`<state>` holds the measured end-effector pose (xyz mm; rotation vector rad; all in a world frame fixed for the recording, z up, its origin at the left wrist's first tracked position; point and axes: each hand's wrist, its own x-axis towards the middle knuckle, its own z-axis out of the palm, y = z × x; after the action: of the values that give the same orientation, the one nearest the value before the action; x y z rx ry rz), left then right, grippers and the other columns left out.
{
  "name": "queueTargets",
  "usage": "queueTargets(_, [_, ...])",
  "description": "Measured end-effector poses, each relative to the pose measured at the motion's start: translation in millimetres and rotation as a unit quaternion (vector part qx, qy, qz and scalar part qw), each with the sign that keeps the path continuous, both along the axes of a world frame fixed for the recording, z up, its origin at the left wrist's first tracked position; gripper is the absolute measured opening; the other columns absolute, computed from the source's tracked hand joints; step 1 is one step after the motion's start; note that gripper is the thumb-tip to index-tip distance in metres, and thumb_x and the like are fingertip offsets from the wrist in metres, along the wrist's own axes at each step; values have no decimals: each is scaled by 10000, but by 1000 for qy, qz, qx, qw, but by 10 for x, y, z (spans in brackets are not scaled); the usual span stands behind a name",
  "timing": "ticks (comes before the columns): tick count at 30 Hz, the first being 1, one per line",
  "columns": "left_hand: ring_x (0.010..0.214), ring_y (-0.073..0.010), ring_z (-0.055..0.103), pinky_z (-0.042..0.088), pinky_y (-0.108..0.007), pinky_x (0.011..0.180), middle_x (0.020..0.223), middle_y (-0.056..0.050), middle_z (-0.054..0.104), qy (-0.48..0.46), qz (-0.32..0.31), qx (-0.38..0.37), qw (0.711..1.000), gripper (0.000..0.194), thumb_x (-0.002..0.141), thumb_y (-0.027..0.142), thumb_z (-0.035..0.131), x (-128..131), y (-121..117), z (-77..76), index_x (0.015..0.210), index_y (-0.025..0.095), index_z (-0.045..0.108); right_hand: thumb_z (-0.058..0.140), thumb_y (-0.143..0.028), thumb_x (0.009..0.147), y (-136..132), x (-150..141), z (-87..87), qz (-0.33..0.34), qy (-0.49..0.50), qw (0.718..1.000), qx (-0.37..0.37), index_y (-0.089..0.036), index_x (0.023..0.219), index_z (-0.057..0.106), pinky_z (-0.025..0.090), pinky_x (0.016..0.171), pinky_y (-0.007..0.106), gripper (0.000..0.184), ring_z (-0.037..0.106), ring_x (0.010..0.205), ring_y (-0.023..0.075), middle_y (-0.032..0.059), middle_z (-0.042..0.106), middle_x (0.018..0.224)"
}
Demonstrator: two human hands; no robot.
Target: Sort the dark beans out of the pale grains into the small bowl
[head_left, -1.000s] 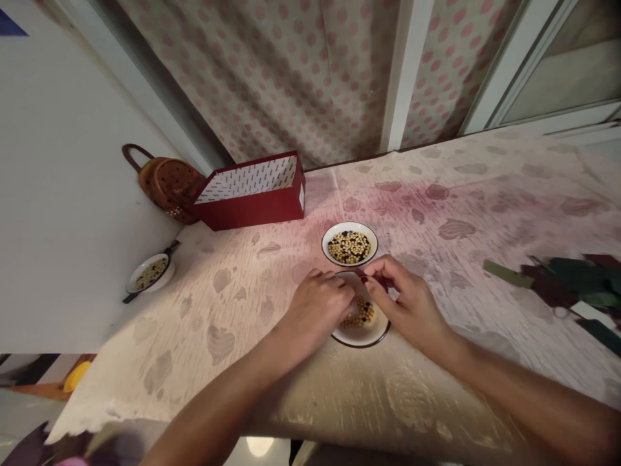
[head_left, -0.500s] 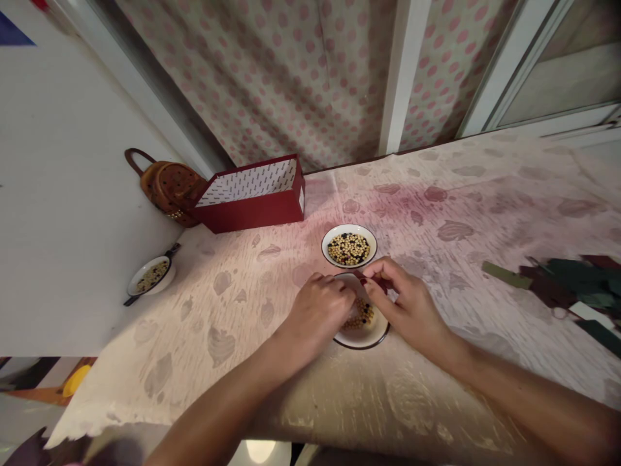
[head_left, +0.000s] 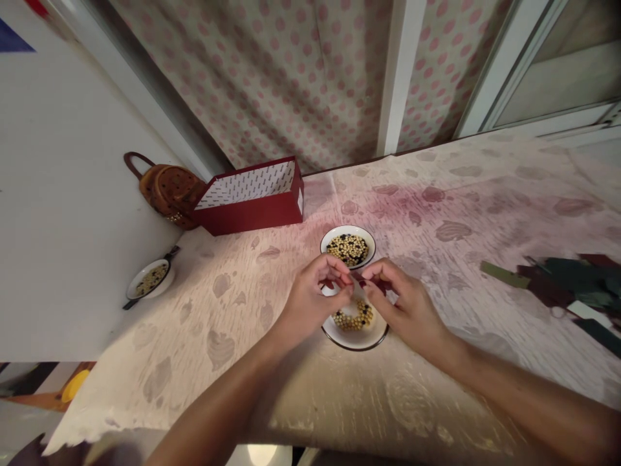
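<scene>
Above the near white bowl [head_left: 361, 342] my two hands meet, fingertips almost touching. My left hand [head_left: 317, 291] is closed in a pinch at the bowl's left rim; whatever it holds is too small to name. Facing it, my right hand [head_left: 405, 298] also pinches, thumb against forefinger, on something I cannot make out. Gold and black beads [head_left: 354, 317] lie in a curved cluster inside the near bowl, partly covered by my left hand. Just behind stands a second white bowl [head_left: 372, 249] with a dark rim, holding many loose gold and black beads [head_left: 347, 248].
A red open box [head_left: 252, 217] stands at the back left beside a brown backpack [head_left: 169, 191]. Against the left wall is another small bowl [head_left: 167, 281] with beads. Dark green and brown flat pieces [head_left: 572, 281] lie on the right of the patterned tablecloth [head_left: 218, 346].
My left hand has risen out of the near bowl toward my right fingertips, uncovering more of the beads. My right hand has stayed nearly in place.
</scene>
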<state>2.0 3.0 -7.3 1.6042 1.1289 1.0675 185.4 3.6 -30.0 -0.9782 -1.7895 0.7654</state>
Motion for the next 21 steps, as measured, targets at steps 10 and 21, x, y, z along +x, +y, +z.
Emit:
queueTargets(10, [796,-120,652,554,-260,738,885,-18,667,-103,9,-60,993,228,791,181,735,5,38,-46,943,186,566,526,-159,934,0,-3,1,7,-3,1000,-15,-220,929,562,456,602,245,71,579,664,127,-16,625,781])
queueTargets(21, [894,-142,684,568,-293,858,923,-31,697,-34,96,64,993,94,853,179,686,-46,459,-213,909,174,611,516,-171,934,2,-13,26,-10,-13,1000,-2,-229,914,535,452,590,241,64,589,649,133,-11,635,762])
